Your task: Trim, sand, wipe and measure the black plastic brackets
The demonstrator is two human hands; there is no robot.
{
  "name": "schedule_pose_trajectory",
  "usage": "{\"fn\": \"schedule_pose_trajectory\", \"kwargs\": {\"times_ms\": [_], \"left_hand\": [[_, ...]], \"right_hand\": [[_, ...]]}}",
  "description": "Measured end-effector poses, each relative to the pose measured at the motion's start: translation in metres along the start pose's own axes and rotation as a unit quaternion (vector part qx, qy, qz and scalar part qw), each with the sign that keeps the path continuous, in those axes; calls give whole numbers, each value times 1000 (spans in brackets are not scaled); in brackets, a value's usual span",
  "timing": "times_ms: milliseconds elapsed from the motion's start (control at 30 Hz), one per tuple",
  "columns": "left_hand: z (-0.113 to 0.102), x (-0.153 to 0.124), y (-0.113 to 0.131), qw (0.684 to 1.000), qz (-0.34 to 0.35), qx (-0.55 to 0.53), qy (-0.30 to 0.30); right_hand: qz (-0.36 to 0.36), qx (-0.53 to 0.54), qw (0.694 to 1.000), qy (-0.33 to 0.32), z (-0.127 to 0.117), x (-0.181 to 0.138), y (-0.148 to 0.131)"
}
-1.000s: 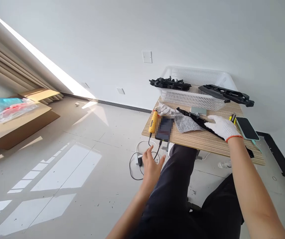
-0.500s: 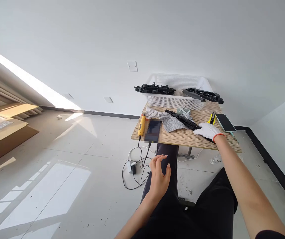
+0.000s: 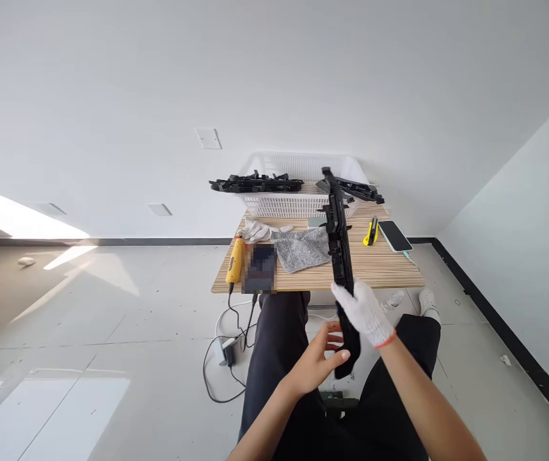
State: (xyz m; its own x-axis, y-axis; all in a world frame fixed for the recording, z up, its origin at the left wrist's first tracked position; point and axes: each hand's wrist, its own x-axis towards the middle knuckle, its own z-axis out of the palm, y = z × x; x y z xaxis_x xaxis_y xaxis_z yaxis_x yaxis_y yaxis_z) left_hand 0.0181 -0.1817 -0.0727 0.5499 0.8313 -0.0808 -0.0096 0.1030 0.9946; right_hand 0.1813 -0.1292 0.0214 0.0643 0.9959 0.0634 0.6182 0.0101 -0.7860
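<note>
A long black plastic part (image 3: 340, 246) with clips and ribs along its side is held up nearly upright in front of the table. My right hand (image 3: 363, 312), in a white knitted glove with an orange cuff, is closed around its lower half. At the bottom end is my bare left hand (image 3: 317, 362), its thumb across the front and its fingertips partly hidden behind the part. Behind the part lies a grey cloth (image 3: 301, 250) on the small wooden table (image 3: 298, 278).
A white basket (image 3: 279, 206) at the wall bears black parts (image 3: 258, 184) across its rim. On the table are a yellow corded tool (image 3: 235, 261), a white glove (image 3: 258, 230), a yellow cutter (image 3: 371, 232) and a phone (image 3: 395, 236). Cables (image 3: 226, 352) lie on the floor.
My right hand has lifted the black plastic part off the table and brought it toward me, turned upright. My left hand has moved right and taken its lower end. The view has shifted right.
</note>
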Motion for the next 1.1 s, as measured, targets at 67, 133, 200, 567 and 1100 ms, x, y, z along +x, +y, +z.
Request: {"fn": "schedule_pose_trajectory", "kwargs": {"times_ms": [67,133,200,567,1100], "left_hand": [[4,5,-4,997,-11,-66,-49],[8,8,-9,985,-45,-144,-84],[9,7,-16,973,-85,-195,-93],[-11,-23,-20,990,-95,-100,-18],[-19,-29,-9,988,-86,-126,-8]], "right_hand": [[8,56,998,16,8,-18,-7],[13,68,997,23,15,-25,-11],[6,66,998,11,19,-26,-10],[-21,36,998,-48,35,-23,24],[-25,-143,988,56,-27,-9,38]]}}
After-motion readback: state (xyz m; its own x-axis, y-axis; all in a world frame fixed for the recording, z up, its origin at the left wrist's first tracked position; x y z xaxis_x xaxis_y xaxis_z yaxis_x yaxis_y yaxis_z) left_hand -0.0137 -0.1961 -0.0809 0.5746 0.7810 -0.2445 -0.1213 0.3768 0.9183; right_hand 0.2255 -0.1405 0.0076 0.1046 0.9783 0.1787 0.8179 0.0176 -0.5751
